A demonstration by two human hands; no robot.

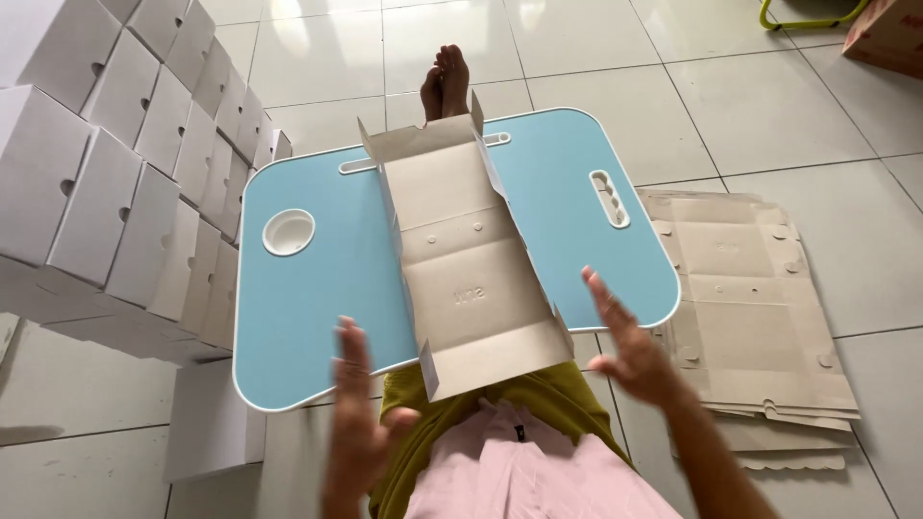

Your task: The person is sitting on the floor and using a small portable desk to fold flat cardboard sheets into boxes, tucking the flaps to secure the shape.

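Observation:
A flat grey-brown cardboard box blank [461, 259] lies lengthwise across a light blue lap table [308, 308], its side flaps partly raised. My left hand [358, 404] hovers at the table's near edge, left of the blank, fingers spread and holding nothing. My right hand [625, 341] is raised on the blank's right side, palm turned inward, fingers apart, also empty. Neither hand touches the cardboard. My feet [444, 82] show beyond the table's far edge.
A tall stack of folded white boxes [125, 163] fills the left side on the tiled floor. A pile of flat cardboard blanks [750, 308] lies to the right of the table. A brown carton [889, 34] sits at the top right corner.

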